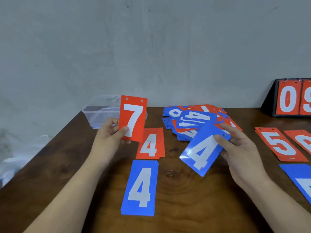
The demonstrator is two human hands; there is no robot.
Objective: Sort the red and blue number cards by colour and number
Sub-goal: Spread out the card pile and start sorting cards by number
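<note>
The left hand [111,132] pinched the red 7 [133,118] by its lower left part, thumb on the face and fingers curled behind, mostly hidden. The card stood upright in the air toward the back left corner of the table [185,207], covering part of a clear tub [99,113] at that corner. What the tub held could not be made out.

The right hand [235,145] gripped the held blue 4 [202,152] at its punched end, thumb on top and the fingers beneath largely out of sight. This card tilted over the middle of the table, in front of the pile [193,121]. The pile lay against the back edge, red and blue cards mixed, with most numbers overlapped and unreadable.

Flat on the table lay a red 4 stack [150,143], its upper left corner hidden by the red 7, and nearer the front edge a blue 4 stack [140,187]. Toward the right edge sat a red 5 stack [279,145]. Beside it was a red card [303,142], cut off so its number was unclear, and a blue card [301,179], also cut off. A scoreboard [292,98] at the back right showed 0, its next digit cropped.
</note>
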